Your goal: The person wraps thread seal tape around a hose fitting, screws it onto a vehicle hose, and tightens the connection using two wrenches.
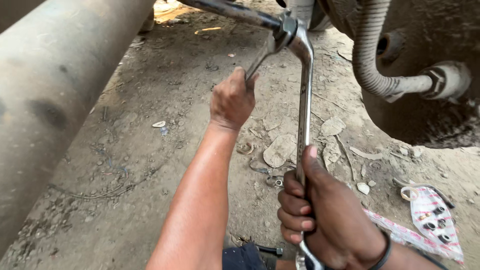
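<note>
Under a vehicle, over dirt ground (150,150), two tools meet on one fastener (286,22) at 12 o'clock of the view. Left hand (231,100) is clenched around the lower end of a flat spanner (262,52), which runs up toward 1 o'clock to the fastener. Right hand (325,220) is clenched around the long shank of a bent chrome wrench (304,100); the shank rises to 12 o'clock, then elbows over onto the same fastener from the right.

Progress, as a judgement: both tools seated, fastener not off its rod (225,9); loosening or tightening cannot be told (no visible thread gap to read). Turning work appears to remain.

Fastener lies above both hands: at about 1 o'clock from the left hand, near; at 12 o'clock from the right hand, well apart along the shank.

Surroundings: large pipe (50,90) at 9 o'clock; corrugated hose (367,55) with fitting at 2 o'clock; plastic bag (432,215) holding small nuts at 4 o'clock on the ground; washers and scraps (280,150) scattered between the arms.
</note>
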